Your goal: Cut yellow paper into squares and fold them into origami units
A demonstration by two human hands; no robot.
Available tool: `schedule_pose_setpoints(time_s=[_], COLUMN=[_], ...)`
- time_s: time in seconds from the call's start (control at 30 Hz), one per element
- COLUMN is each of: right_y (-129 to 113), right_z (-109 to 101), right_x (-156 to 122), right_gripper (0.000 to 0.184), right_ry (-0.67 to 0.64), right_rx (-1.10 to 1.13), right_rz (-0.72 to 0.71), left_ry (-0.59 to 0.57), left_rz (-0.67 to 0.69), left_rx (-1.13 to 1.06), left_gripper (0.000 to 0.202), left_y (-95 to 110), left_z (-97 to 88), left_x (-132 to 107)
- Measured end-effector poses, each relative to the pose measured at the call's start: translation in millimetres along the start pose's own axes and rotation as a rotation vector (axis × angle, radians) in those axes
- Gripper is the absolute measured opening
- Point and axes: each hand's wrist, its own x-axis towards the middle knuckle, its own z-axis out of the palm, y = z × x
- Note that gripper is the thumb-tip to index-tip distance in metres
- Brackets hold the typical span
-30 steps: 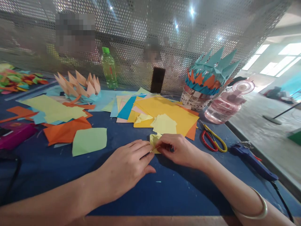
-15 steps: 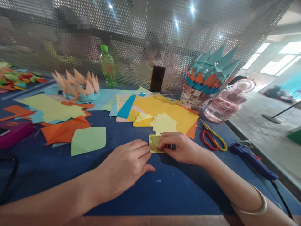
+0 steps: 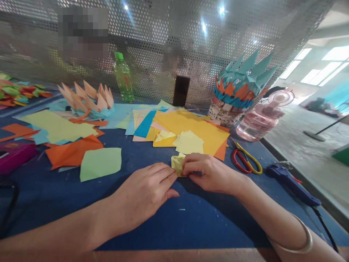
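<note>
A small folded piece of pale yellow paper (image 3: 176, 163) lies on the blue table top (image 3: 169, 222) between my two hands. My right hand (image 3: 209, 173) is closed, its fingertips pinching the paper's right side. My left hand (image 3: 141, 194) lies palm down with its fingers together, the tips pressing on the paper's left edge. A metal bangle (image 3: 297, 242) sits on my right forearm.
Loose coloured sheets (image 3: 188, 129) are spread behind the hands, with a green piece (image 3: 100, 163) and orange pieces (image 3: 72, 153) at left. Red-and-yellow scissors (image 3: 245, 160) and a blue glue gun (image 3: 289, 183) lie at right. A paper-crowned basket (image 3: 231, 105), a pink bottle (image 3: 259, 122), a green bottle (image 3: 123, 78) and a phone (image 3: 181, 91) stand by the perforated screen.
My right fingers have drawn in over the yellow paper, which now looks more bunched up. My left hand has barely shifted.
</note>
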Motion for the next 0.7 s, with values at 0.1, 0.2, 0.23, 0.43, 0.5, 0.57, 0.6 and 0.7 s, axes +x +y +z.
schedule_pose_setpoints(time_s=[0.1, 0.2, 0.23, 0.43, 0.5, 0.57, 0.6, 0.7], right_y=[-0.6, -1.3, -1.3, 1.2, 0.6, -0.9, -1.7, -3.6], right_z=[-0.2, -0.3, -0.1, 4.0, 5.0, 5.6, 5.8, 5.9], right_x=[-0.7, -0.9, -1.0, -2.6, -3.0, -3.2, -3.2, -3.4], right_gripper=[0.026, 0.029, 0.030, 0.029, 0.025, 0.024, 0.024, 0.024], right_ry=[0.002, 0.004, 0.010, 0.046, 0.038, 0.033, 0.031, 0.030], right_rx=[-0.004, -0.002, -0.004, -0.115, -0.188, -0.246, -0.263, -0.268], right_rz=[0.006, 0.014, 0.010, -0.084, -0.094, -0.098, -0.097, -0.087], left_ry=[-0.029, -0.073, -0.082, -0.096, -0.101, -0.112, -0.117, -0.113], left_rz=[0.006, 0.010, 0.011, 0.006, 0.009, 0.009, 0.010, 0.016], left_rx=[0.041, 0.073, 0.081, 0.100, 0.097, 0.100, 0.103, 0.116], left_gripper=[0.033, 0.033, 0.034, 0.037, 0.039, 0.039, 0.039, 0.039], left_y=[0.2, 0.8, 1.0, 1.9, 1.9, 1.9, 1.9, 1.6], left_z=[3.0, 4.0, 3.9, 4.8, 5.4, 5.6, 5.6, 5.2], left_x=[-0.4, 0.3, 0.6, 0.3, -0.3, -0.4, -0.3, 0.2])
